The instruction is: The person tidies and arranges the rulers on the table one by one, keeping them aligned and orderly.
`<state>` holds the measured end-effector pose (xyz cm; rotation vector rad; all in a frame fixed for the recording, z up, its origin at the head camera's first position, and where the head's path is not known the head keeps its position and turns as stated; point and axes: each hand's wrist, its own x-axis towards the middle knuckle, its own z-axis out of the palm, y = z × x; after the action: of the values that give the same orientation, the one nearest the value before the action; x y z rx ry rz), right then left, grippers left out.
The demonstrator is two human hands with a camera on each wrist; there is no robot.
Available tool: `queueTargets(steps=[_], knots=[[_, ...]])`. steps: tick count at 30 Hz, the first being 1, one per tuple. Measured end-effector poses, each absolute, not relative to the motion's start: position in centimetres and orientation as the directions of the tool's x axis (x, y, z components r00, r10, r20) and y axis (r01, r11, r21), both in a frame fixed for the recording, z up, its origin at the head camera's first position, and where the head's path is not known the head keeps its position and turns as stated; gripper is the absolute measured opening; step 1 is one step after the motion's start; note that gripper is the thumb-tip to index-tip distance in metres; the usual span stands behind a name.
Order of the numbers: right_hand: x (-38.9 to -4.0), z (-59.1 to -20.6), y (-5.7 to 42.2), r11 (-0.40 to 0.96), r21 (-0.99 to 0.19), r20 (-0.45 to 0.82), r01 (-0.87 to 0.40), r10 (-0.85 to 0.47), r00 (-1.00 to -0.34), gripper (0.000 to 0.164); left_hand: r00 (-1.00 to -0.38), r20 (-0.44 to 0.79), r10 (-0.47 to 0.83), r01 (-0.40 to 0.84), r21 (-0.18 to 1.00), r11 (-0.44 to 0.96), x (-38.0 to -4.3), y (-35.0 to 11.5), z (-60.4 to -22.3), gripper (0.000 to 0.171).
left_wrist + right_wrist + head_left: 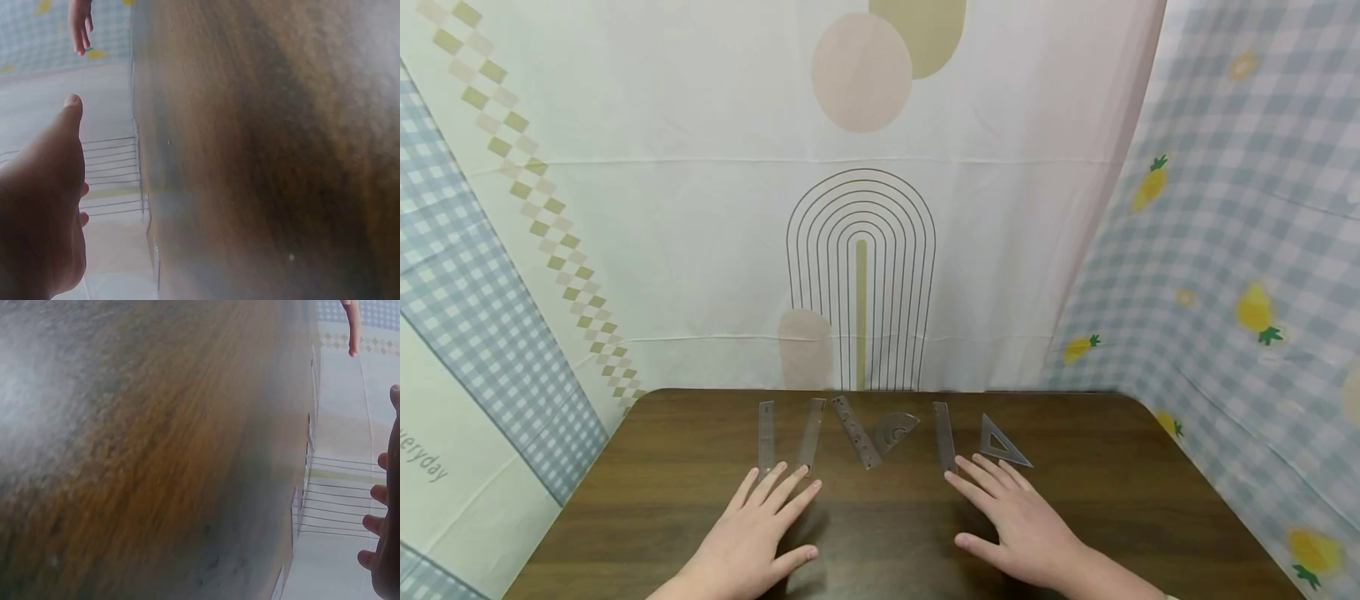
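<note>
My left hand (752,533), fingers spread and holding nothing, hovers over the front left of the table. Just beyond its fingertips lie a clear straight ruler (766,435) and a second clear ruler (812,433). On the right side my right hand (1022,529) is likewise spread, with nothing in it. Its fingertips come right at the near end of another clear ruler (943,429), and a clear set square (1000,444) lies beyond them. Between the hands, farther back, are a slanted ruler with cut-out holes (856,432) and a clear protractor (897,432).
The brown wooden table (880,517) has rounded far corners. A white patterned cloth (700,250) hangs right behind its far edge. Blue checked cloth with pineapples (1210,233) hangs along the right side, and more checked cloth (482,250) on the left.
</note>
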<state>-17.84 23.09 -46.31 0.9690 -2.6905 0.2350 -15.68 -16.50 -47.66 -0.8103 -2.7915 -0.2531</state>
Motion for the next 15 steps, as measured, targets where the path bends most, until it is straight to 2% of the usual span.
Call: queueTargets(steps=[15], knots=[[-18.4, -46.6, 21.2, 0.737, -0.082, 0.319, -0.671, -0.619, -0.718, 0.069, -0.840, 0.245, 0.484, 0.524, 0.132, 0.842, -15.7, -16.7, -47.6, 0.071]])
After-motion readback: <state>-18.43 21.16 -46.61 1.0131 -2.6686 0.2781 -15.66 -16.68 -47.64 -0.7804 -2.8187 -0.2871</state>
